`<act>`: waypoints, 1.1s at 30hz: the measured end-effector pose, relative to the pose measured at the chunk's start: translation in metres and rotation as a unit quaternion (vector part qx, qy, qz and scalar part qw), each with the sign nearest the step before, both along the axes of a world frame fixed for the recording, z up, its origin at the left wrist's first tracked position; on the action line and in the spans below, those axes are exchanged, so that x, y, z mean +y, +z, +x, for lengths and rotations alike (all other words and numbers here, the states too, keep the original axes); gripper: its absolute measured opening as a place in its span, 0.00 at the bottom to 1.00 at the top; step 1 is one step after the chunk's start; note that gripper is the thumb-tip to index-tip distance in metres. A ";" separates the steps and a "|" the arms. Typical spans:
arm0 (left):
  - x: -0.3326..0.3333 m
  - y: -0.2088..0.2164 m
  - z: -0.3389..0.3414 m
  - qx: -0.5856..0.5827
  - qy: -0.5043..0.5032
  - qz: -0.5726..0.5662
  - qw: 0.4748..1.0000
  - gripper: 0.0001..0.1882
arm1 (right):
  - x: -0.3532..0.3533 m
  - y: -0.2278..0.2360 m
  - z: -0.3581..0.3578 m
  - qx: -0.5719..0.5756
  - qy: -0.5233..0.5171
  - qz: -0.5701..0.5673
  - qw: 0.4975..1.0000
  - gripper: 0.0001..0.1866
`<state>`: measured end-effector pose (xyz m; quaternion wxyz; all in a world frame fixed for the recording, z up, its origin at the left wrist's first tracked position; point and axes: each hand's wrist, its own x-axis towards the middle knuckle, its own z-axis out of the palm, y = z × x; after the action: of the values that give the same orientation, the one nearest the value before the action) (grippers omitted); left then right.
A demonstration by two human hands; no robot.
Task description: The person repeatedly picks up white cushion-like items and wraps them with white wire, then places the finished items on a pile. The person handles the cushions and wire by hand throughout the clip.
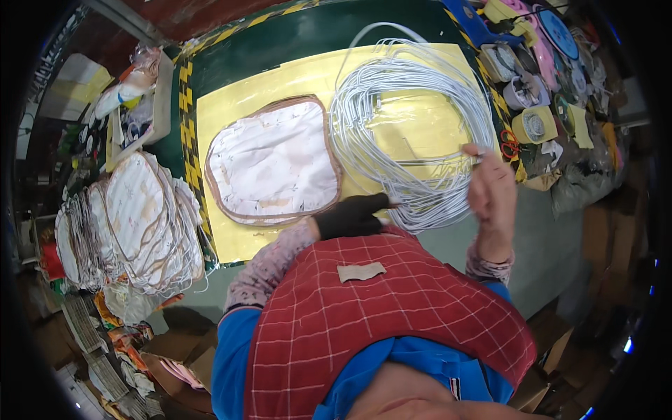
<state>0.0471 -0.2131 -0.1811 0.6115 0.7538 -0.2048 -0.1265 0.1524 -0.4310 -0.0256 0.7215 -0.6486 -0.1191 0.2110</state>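
Observation:
A large coil of thin white cords (483, 105) lies on the right of the yellow sheet. My left hand (353, 215), in a black glove with a bare fingertip showing, is at the coil's near left edge. Its fingers are pressed together; whatever is in them is hidden. My bare right hand (493, 192) is raised over the coil's right side, fingers closed in a pinch around something thin with a dark end that I cannot make out. Left of the coil lies a flat stack of white printed fabric pieces (274, 161) with brown edging.
The yellow sheet (234, 241) covers a green table edged with black-and-yellow tape. More brown-edged fabric pieces (136, 192) hang at the left, below a bin (165, 94) of supplies. On the right are orange-handled scissors (509, 145), a yellow tub (519, 130) and other small containers.

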 end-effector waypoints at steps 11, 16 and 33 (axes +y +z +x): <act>-0.018 0.015 0.007 0.005 -0.227 -0.078 0.971 0.13 | 0.106 0.064 -0.007 0.131 0.089 0.218 0.963 0.20; 0.050 -0.038 -0.012 -0.059 -0.004 0.092 0.994 0.11 | 0.074 0.005 0.036 0.064 0.049 0.275 0.958 0.22; 0.228 -0.155 0.159 -0.114 0.286 0.470 0.827 0.10 | 0.089 -0.028 0.040 -0.103 -0.101 0.010 0.989 0.22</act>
<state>0.2061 0.0148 -0.3365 0.1647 0.9839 0.0361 0.0598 0.1922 -0.3421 -0.0532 0.7293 -0.6686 -0.1284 0.0679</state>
